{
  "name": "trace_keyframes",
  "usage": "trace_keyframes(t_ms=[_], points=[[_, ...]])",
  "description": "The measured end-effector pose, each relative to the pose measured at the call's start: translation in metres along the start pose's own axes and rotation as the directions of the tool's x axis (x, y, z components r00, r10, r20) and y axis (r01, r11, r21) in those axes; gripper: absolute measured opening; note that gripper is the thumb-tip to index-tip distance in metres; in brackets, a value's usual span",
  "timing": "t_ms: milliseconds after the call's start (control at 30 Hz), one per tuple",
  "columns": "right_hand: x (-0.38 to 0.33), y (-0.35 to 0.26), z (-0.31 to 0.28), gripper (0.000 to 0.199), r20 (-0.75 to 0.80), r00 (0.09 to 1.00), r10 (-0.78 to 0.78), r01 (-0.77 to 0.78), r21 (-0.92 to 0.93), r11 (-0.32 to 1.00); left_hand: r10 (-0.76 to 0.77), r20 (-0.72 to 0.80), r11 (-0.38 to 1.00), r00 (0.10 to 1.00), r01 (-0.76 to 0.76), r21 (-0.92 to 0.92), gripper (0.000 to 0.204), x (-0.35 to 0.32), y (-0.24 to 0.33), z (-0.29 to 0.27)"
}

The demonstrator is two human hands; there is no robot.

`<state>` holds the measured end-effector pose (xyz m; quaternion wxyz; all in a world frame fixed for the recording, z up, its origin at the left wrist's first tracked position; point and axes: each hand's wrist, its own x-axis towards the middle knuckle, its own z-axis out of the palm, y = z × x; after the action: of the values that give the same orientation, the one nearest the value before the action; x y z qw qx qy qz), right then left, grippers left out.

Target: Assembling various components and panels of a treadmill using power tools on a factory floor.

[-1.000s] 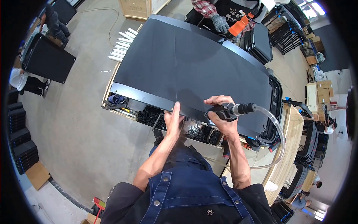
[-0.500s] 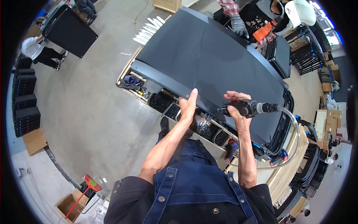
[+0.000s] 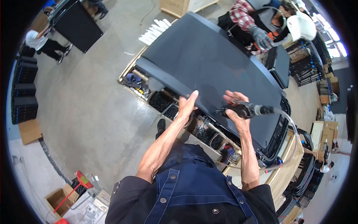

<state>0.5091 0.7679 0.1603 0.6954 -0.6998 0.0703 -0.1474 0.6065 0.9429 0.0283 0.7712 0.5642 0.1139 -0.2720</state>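
A large dark grey panel point(image 3: 209, 52) with a gently curved top lies on a wooden bench in front of me. My left hand point(image 3: 187, 104) grips its near edge, thumb flat on top and the other fingers hidden below the rim. In my right hand point(image 3: 238, 106) lies a black air screwdriver point(image 3: 240, 111), held by the thumb and palm over the panel's near right part. Its tip points left, apart from my left hand. From its rear a clear air hose point(image 3: 295, 132) curves down to the right.
Bins of black screws point(image 3: 158, 101) sit under the near edge. White strips point(image 3: 155, 31) stick out beyond the panel's far left. Across it, a co-worker's gloved hand point(image 3: 263, 39) holds an orange tool. A person point(image 3: 44, 43) stands by a black case at far left; a red broom point(image 3: 84, 180) leans lower left.
The co-worker has leaned in, and the gloved hand has come right and nearer, covering much of the orange tool. The whole view has shifted slightly. My hands keep nearly the same hold.
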Motion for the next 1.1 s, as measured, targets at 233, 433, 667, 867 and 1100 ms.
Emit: trace_keyframes(t_ms=[233, 433, 667, 867, 1100], points=[[-0.096, 0.041, 0.009, 0.04, -0.412, 0.853, 0.319, -0.459, -0.302, 0.836, 0.061, 0.021, 0.66, 0.998, -0.056, 0.75, 0.043, 0.014, -0.042, -0.116], [-0.093, 0.184, 0.095, 0.019, -0.079, 0.789, 0.609, -0.55, -0.532, 0.644, 0.19, 0.239, 0.227, 0.952, -0.279, 0.933, 0.033, 0.083, -0.086, -0.16], [-0.054, 0.294, 0.147, 0.028, -0.182, 0.724, 0.665, -0.401, -0.896, 0.191, 0.013, 0.46, 0.177, 0.888, -0.455, 0.873, 0.031, 0.112, -0.084, -0.174], [-0.069, 0.307, 0.136, 0.025, -0.066, 0.783, 0.619, -0.36, -0.859, 0.364, -0.38, 0.242, 0.808, 0.893, 0.193, 0.557, 0.032, 0.054, -0.052, -0.204], [-0.096, 0.322, 0.117, 0.016, -0.179, 0.928, 0.326, -0.363, -0.624, 0.692, -0.422, 0.29, 0.888, 0.859, 0.328, 0.321, 0.036, -0.008, -0.022, -0.185]])
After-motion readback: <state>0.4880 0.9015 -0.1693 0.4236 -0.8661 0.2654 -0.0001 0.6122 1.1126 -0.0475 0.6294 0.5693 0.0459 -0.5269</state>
